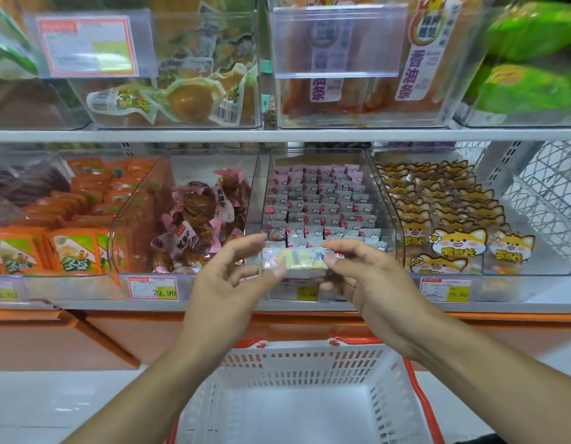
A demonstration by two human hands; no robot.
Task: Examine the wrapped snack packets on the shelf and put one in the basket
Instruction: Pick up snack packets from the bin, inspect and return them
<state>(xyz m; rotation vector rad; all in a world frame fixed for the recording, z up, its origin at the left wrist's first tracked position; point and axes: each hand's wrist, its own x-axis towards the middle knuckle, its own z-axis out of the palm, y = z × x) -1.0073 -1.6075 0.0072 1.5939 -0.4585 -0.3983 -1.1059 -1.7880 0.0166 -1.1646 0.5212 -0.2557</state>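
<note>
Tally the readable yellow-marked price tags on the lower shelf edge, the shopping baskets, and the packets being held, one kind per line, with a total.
Price tags on the lower shelf edge: 4
Shopping basket: 1
Packet held between the left hand and right hand: 1
Total: 6

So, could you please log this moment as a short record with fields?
held item: packet, yellow and white wrapper
left hand: pinches the packet's left end
right hand: pinches its right end
packet position: in front of the clear bin of small packets, above the basket
basket: white, red trim, below the hands, nothing visible inside
</note>
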